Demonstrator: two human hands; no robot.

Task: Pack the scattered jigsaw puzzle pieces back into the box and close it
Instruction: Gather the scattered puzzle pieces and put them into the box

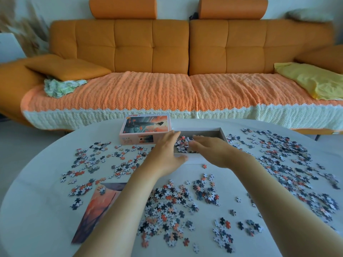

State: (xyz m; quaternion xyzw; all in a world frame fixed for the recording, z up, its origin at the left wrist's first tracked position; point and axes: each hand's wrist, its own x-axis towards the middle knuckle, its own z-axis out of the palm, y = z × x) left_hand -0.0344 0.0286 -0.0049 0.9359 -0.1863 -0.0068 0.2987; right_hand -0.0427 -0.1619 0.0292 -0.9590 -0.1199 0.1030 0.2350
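Note:
An open white box tray (pixel 221 133) sits at the far middle of the round table, with a heap of puzzle pieces (pixel 182 143) inside. My left hand (pixel 166 151) lies over the tray's left end, fingers straight, thumb by its near wall. My right hand (pixel 211 147) hovers over the tray with fingers stretched leftward above the heap. Neither hand visibly holds a piece. The box lid (pixel 146 126), printed with an orange picture, lies just left of the tray. Loose pieces (pixel 167 206) are scattered over the table in front, left and right.
A picture sheet (pixel 96 206) lies flat at the near left, partly under my left forearm. The white table (pixel 37 210) curves away at left and right. An orange sofa (pixel 189 52) with cushions and a yellow cloth (pixel 313 80) stands behind the table.

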